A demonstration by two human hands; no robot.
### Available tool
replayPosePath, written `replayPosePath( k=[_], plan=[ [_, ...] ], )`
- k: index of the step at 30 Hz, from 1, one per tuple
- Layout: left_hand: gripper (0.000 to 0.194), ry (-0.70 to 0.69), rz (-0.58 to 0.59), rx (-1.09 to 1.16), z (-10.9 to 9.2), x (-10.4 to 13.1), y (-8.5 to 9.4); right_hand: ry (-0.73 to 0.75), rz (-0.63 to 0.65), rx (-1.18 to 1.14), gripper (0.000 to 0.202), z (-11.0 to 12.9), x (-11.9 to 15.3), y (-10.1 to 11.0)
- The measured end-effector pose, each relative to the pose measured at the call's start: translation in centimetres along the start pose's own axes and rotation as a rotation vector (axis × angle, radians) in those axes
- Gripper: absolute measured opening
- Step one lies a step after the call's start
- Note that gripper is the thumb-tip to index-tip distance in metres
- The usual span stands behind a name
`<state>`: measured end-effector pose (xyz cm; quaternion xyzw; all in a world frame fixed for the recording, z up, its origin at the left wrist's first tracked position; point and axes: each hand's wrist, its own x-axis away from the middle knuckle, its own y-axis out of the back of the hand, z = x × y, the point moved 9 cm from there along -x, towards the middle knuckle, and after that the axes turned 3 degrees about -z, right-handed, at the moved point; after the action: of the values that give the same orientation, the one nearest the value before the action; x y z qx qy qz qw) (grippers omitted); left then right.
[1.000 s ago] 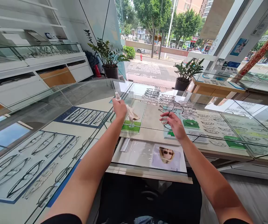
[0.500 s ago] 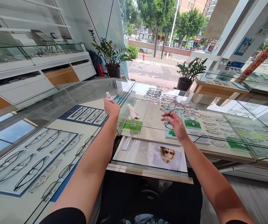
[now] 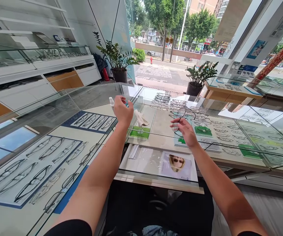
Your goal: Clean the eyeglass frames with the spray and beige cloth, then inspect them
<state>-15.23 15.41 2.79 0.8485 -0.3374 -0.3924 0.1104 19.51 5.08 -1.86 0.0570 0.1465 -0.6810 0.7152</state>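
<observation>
My right hand (image 3: 184,129) pinches a pair of dark, thin-rimmed eyeglasses (image 3: 177,131) above the glass counter. Just right of the small white-capped spray bottle (image 3: 111,101) is my left hand (image 3: 123,110), fingers loosely curled and apart from the thumb, with nothing visible between them. The hand hides the bottle's lower part. A crumpled pale cloth (image 3: 141,118) lies on the glass to the right of that hand, with a green-and-white card (image 3: 140,131) showing nearer to me.
Eyeglasses rest on trays (image 3: 50,149) inside the left glass case, and many more frames (image 3: 178,106) fill the case ahead. An open drawer (image 3: 131,160) with a printed picture (image 3: 177,165) lies before me. Potted plants (image 3: 120,73) stand beyond the counter.
My left hand has let go of the spray bottle and moved right, its fingers loosening. The bottle now stands to its left. My right hand stays almost still with the eyeglasses.
</observation>
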Motion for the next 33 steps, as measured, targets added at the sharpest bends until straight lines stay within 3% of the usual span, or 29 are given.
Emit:
replayPosePath(
  k=[3, 6, 9, 13, 20, 23, 27, 30, 33],
  plan=[
    [0.038, 0.051, 0.386, -0.161, 0.1, 1.7, -4.0, 0.005, -0.007, 0.004, 0.028, 0.0, -0.1, 0.1],
    [0.05, 0.139, 0.598, -0.314, 1.8, 3.0, -6.1, 0.005, -0.009, 0.007, 0.028, 0.0, -0.1, 0.2],
    [0.047, 0.192, 0.623, -0.23, 2.9, 2.8, -6.6, 0.004, -0.002, 0.013, 0.027, 0.0, -0.1, 0.1],
    [0.048, 0.413, 0.525, 0.297, 3.0, 2.4, -6.9, 0.002, -0.002, 0.021, 0.027, 0.2, 0.0, 0.1],
    [0.039, 0.791, 0.638, 0.972, -0.5, 5.7, -9.8, 0.013, -0.002, 0.025, 0.029, 0.4, 0.1, -0.1],
    [0.031, 0.911, 0.787, 1.132, -2.6, 8.5, -10.7, 0.017, -0.009, 0.031, 0.03, 0.7, 0.1, -0.2],
    [0.044, 0.892, 1.075, 1.154, -5.3, 12.4, -11.5, 0.015, -0.016, 0.022, 0.028, 0.9, 0.2, -0.3],
    [0.056, 0.836, 1.116, 1.172, -6.2, 13.9, -12.0, 0.005, -0.004, 0.0, 0.027, 0.9, 0.3, -0.5],
    [0.051, 0.775, 1.118, 1.177, -6.9, 14.8, -12.6, -0.005, 0.027, -0.051, 0.03, 0.9, 0.4, -1.0]
  ],
)
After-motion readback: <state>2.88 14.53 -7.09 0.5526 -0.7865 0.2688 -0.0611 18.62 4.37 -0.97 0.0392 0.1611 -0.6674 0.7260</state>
